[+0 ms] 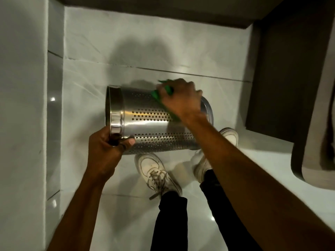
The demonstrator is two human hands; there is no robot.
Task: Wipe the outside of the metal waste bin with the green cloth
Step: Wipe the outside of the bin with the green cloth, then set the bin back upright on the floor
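Observation:
The metal waste bin [145,122], shiny and perforated with rows of small holes, is held sideways in the air above the floor, with its wide rim to the left. My left hand [107,147] grips that rim at its lower edge. My right hand [181,100] presses the green cloth [159,96] against the bin's upper right side, near the far end. Most of the cloth is hidden under my fingers and palm.
A pale tiled floor [163,51] lies below, with my two white shoes [155,169] under the bin. A white wall [21,105] stands close on the left. Dark furniture [290,69] runs along the right and across the top.

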